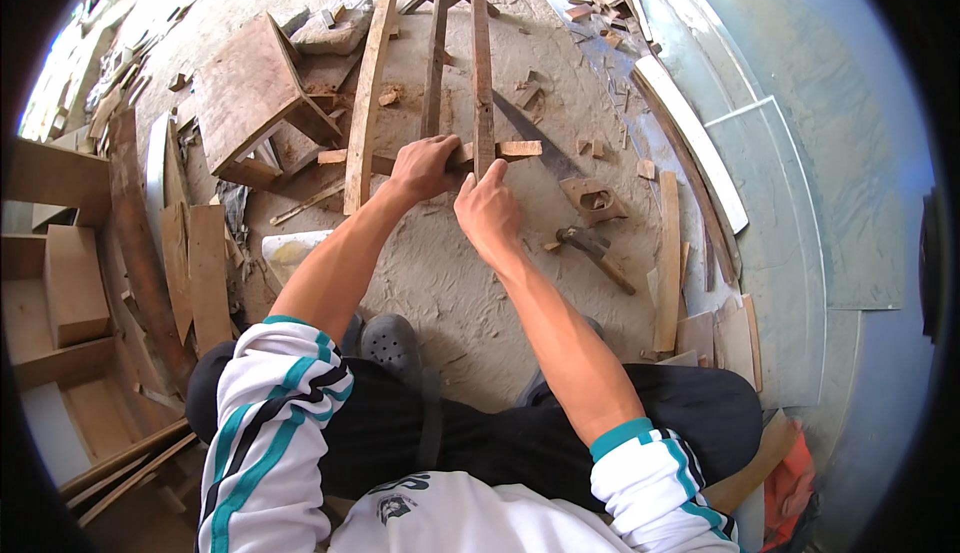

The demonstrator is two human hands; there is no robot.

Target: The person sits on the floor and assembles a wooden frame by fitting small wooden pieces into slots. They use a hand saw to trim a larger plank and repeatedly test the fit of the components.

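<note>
A wooden frame lies on the floor before me. Two long rails, the left rail point(374, 68) and the right rail point(482, 78), run away from me with a darker middle bar point(434, 68) between them. A short crosspiece point(520, 150) passes across near their close ends. My left hand point(424, 169) is closed round the crosspiece between the rails. My right hand point(489, 211) is closed at the near end of the right rail, thumb and forefinger on either side of it. The fingers' undersides are hidden.
Right of the frame lie a handsaw point(594, 201) and a hammer point(597, 260). A wooden stool-like box point(250, 93) stands to the left. Boards point(208, 273) and a wooden cabinet point(75, 288) line the left side. Glass sheets point(770, 183) lie at the right. Wood scraps litter the floor.
</note>
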